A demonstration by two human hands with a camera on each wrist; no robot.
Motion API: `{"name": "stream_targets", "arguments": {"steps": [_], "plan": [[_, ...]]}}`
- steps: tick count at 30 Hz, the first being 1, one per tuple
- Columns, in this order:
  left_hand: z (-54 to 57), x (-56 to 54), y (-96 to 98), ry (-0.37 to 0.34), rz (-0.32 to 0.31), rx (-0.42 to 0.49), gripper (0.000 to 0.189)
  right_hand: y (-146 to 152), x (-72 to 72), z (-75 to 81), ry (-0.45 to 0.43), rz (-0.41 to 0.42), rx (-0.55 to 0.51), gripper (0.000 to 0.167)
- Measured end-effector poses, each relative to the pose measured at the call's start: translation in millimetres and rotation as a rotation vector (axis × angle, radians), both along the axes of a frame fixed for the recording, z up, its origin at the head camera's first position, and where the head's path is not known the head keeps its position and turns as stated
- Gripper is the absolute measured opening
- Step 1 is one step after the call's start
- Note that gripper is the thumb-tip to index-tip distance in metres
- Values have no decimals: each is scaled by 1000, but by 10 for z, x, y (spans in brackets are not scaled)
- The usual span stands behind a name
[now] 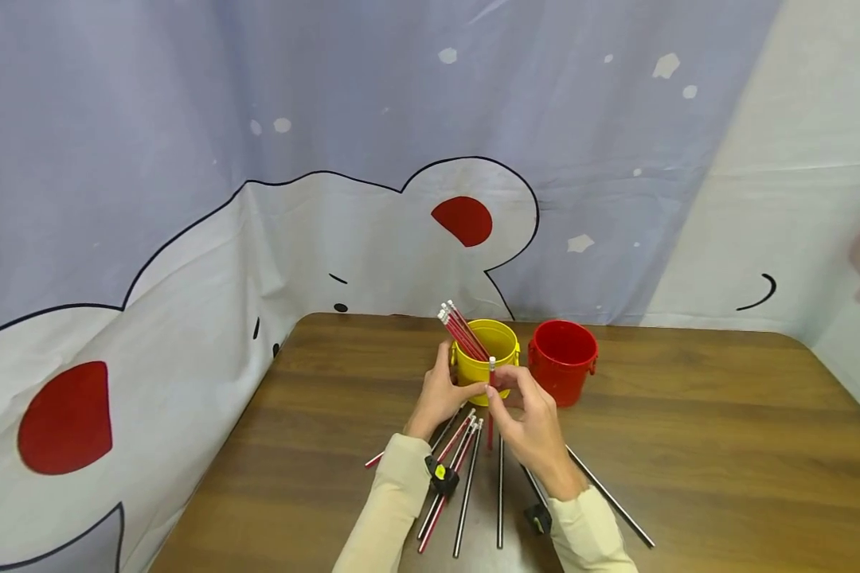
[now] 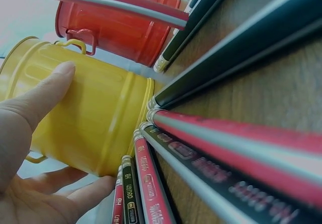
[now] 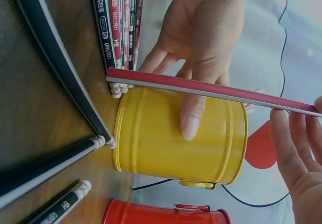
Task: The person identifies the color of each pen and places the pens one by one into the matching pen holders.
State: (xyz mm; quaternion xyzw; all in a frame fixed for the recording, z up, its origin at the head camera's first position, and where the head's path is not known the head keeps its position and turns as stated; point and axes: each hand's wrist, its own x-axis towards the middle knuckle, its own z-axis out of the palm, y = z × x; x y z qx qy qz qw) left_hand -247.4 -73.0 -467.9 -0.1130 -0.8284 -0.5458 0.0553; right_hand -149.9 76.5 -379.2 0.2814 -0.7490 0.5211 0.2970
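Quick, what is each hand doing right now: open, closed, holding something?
Left hand: closed around the side of the yellow bucket.
Right hand: closed, pinching a red-and-silver pencil.

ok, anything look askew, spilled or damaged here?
No damage or spill visible. Mildly untidy: loose slim red and black pencils fan out at uneven angles on the brown wooden table, before the upright round yellow bucket.
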Motion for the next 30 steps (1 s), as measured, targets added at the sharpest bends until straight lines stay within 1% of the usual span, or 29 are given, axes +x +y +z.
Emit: {"name": "stream_targets", "arguments": {"steps": [3, 7, 12, 15, 19, 26, 29, 30], "plan": [[13, 7, -5, -16, 14, -5, 88, -11, 0, 15, -12, 3, 3, 28], [34, 5, -5, -20, 10, 0, 88, -15, -34, 34, -19, -7, -4, 29], [38, -13, 10, -22, 21, -20, 89, 17, -215, -37, 3, -24, -27, 33], [20, -13, 16, -36, 31, -36, 90, 14, -225, 87, 9, -40, -33, 31], [7, -14, 20, -34, 30, -36, 89, -8, -175, 399, 26, -57, -29, 26], [17, 5, 31, -24, 10, -3, 89, 21, -306, 653, 66, -81, -15, 23], [15, 3, 32, -19, 11, -2, 90, 25, -387, 737, 96, -105, -15, 23], [15, -1, 33, -16, 9, -1, 90, 32, -441, 743, 103, -107, -19, 23]]}}
